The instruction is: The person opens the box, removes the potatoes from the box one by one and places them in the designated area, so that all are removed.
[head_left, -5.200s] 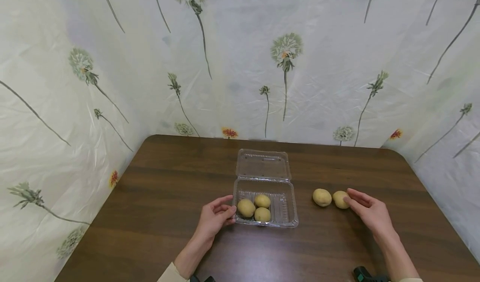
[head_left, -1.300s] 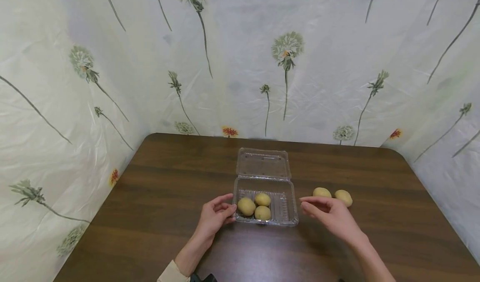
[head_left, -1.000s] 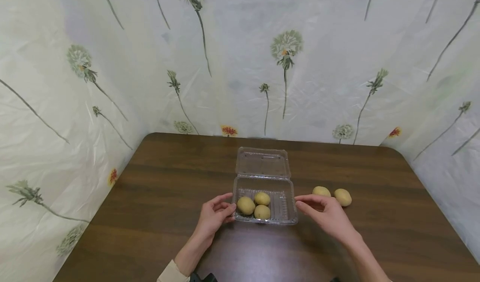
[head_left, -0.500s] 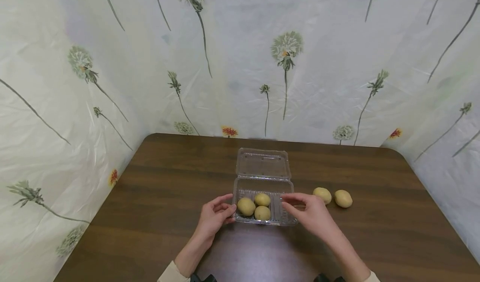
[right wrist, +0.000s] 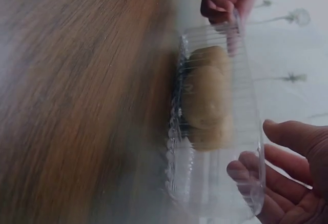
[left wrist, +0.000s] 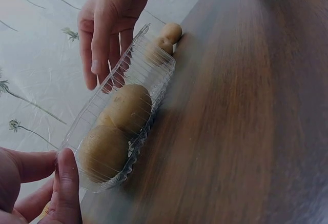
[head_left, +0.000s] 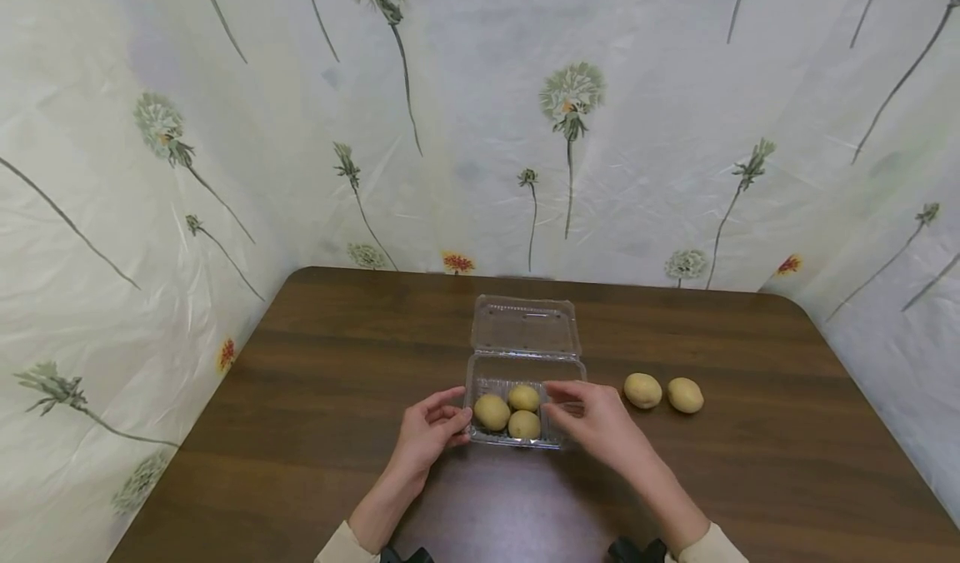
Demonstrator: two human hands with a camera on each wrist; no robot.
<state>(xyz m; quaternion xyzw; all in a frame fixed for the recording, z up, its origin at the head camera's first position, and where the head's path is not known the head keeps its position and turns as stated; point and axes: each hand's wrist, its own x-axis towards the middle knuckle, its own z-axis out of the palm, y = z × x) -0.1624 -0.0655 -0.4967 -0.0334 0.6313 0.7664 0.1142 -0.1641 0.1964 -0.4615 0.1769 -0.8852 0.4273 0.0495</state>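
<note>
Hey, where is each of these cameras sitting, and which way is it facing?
Head: worn on the head, facing forward and down at the table; left hand, right hand and forearms show.
Left wrist: on the left wrist, looking across the clear container toward the right hand; part of the left hand shows lower left.
Right wrist: on the right wrist, looking the opposite way; part of the right hand shows lower right, the left at top.
Shared: both wrist views show the container's potatoes.
</note>
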